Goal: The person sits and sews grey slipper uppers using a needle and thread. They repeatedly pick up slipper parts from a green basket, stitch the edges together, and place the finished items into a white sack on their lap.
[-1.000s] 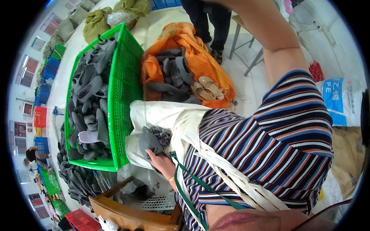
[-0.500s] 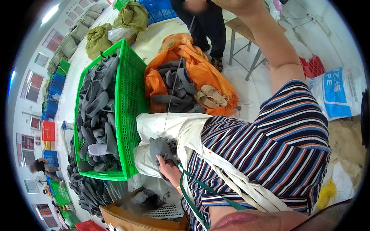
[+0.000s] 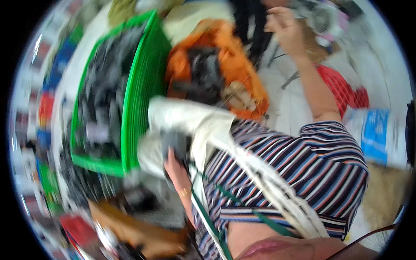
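The left hand (image 3: 175,169) grasps one grey cloth shoe (image 3: 173,145), thumb laid along it, over the white apron (image 3: 186,110) in the lap, just beyond the lower right corner of the green crate (image 3: 145,102). The right hand (image 3: 284,28) is raised well away from it, fingers partly bent and apart; the picture is too blurred to tell whether they pinch anything, or whether a thread runs between the two hands.

This single shoe looks to be mid-work: it is held in the lap, apart from both the crate and the orange sack (image 3: 245,56). How much of it is finished cannot be read through the blur.

As for the rest, grey shoes (image 3: 104,78) fill the crate along its length, with one pale piece (image 3: 97,132) near its lower edge. More dark shoes (image 3: 203,69) lie in the sack beside the crate's right wall, and a beige pair (image 3: 238,96) rests toward the sack's lower right edge. A further dark heap (image 3: 82,177) lies outside the crate's lower edge. Plenty of pieces are therefore about, but which piles are done and which are waiting cannot be told.
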Demonstrator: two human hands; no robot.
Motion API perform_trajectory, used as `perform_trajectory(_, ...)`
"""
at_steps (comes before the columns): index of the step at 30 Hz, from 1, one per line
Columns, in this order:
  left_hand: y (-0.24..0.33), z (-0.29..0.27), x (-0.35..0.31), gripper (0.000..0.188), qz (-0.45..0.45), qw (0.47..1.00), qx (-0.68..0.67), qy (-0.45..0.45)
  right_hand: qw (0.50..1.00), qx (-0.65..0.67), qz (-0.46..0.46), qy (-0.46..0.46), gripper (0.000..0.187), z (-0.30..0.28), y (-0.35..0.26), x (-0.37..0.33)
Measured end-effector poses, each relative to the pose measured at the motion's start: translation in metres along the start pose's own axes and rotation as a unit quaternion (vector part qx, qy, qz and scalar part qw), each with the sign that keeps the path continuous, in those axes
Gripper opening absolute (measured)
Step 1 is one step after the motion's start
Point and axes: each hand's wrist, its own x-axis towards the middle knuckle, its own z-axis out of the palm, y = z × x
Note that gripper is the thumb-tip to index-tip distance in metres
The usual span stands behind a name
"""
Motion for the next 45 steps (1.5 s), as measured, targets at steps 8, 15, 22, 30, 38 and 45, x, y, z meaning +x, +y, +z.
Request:
perform_trajectory(8,0.003,-0.025,0.039,0.030,-0.088,0.992,-0.086,-0.030,0.910,0.053,-0.081,-0.403,0.019,0.143,-0.048,-0.116)
perform_trajectory(15,0.092,-0.040,0.032,0.034,0.000,0.957,0.287,0.027,0.806,0.118,-0.286,-0.504,0.037,0.199,-0.147,-0.161)
perform_trajectory(22,0.070,-0.004,0.019,0.042,0.108,0.946,0.304,0.030,0.846,0.126,-0.090,-0.510,0.026,0.159,-0.132,-0.210)
perform_trajectory(30,0.075,-0.007,0.030,0.034,0.111,0.967,0.192,0.127,0.684,0.375,0.317,-0.540,0.035,0.171,-0.081,-0.230)
perform_trajectory(38,0.075,-0.024,0.042,0.034,0.139,0.946,0.282,0.073,0.703,0.288,0.259,-0.596,0.022,0.147,-0.087,-0.200)
perform_trajectory(45,0.086,-0.022,0.048,0.043,0.143,0.848,0.440,-0.260,0.867,0.177,0.082,-0.459,0.025,0.156,-0.085,-0.178)
